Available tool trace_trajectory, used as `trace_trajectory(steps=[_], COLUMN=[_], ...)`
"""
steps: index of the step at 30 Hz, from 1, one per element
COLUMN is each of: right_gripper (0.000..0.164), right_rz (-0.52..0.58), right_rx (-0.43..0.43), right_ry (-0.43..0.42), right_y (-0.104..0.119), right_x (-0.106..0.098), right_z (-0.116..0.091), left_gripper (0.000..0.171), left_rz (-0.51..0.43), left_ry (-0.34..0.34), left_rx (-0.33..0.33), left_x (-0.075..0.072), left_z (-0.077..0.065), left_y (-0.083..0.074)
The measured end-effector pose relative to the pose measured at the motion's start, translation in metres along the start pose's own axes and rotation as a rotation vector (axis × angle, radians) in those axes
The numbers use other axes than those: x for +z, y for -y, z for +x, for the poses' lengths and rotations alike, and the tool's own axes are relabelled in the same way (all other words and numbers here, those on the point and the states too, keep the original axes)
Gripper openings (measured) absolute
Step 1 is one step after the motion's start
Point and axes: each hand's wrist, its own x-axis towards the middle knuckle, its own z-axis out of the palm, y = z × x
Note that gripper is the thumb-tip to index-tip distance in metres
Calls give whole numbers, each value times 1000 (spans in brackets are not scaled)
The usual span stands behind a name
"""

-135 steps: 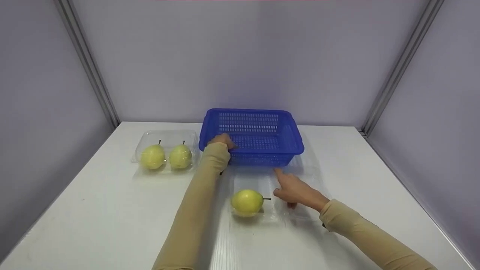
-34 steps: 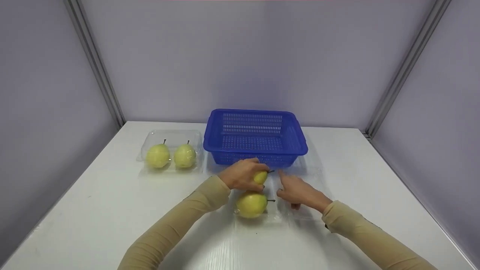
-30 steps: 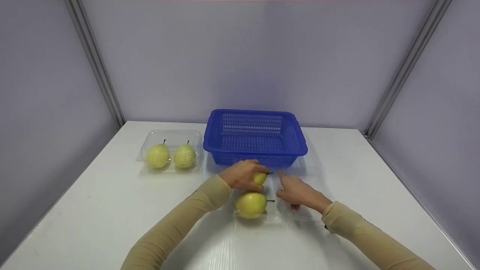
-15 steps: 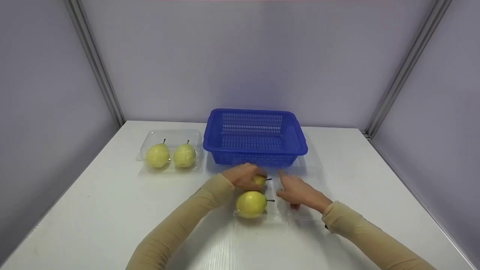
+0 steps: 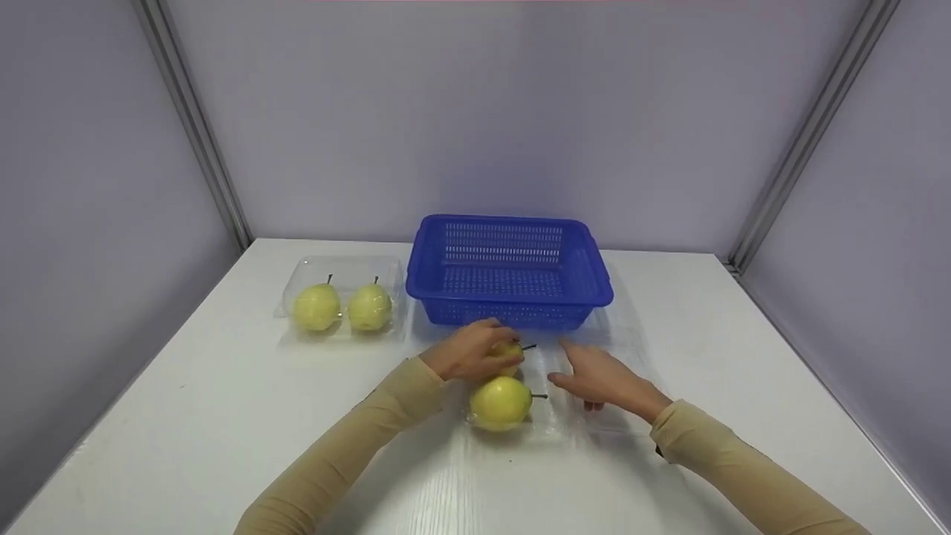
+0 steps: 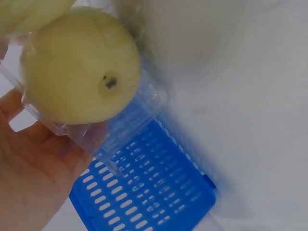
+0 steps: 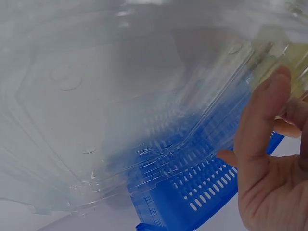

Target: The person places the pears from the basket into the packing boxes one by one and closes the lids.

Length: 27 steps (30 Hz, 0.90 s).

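In the head view my left hand (image 5: 469,352) lies over a yellow-green pear (image 5: 510,349), fingers spread along its far side and thumb on the near side. That pear rests in one half of an opened clear plastic clamshell box (image 5: 548,425), beside a nearer pear (image 5: 499,403); both stems point right. In the left wrist view, my palm (image 6: 38,178) stands off the pear (image 6: 77,67), fingers along the plastic wall. My right hand (image 5: 605,380) hovers at the clamshell's clear right half (image 5: 631,349), index finger and thumb extended, fingertips at the fold between the halves.
Directly behind the clamshell stands a blue perforated plastic basket (image 5: 513,300) with nothing in it. Toward the back left, another clear box (image 5: 345,266) holds two upright pears (image 5: 316,307). Pale panels (image 5: 505,111) enclose the back and sides of the white table (image 5: 186,431).
My left hand has come from the basket's front left with a pear, lowered it behind the nearer pear, then loosened its fingers and shifted slightly left. The right hand has moved slightly right.
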Motion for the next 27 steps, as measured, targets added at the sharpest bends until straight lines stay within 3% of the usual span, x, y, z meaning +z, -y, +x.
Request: trace_trajectory(steps=[7,12,18,22,27], right_gripper=[59,53,47,48,65], right_rz=[-132,-153,-161,-216,-197], right_rx=[-54,-78,-73,-67,20], right_ry=[-55,-106,-142,-176,-107], right_y=[-6,-15,-33,-49,-68], right_x=[-10,-15,-21,-27,-33], right_z=[0,-1,-2,-3,-4], left_gripper=[27,24,33,38,34], left_rz=[36,68,83,33,-90], left_ry=[-158,-203,-230,-250,-240], left_rx=[47,30,-84,-167,-231], left_x=[-3,-3,-3,-4,-5], left_z=[-10,-14,-17,-16,-16], left_y=[13,21,25,26,28])
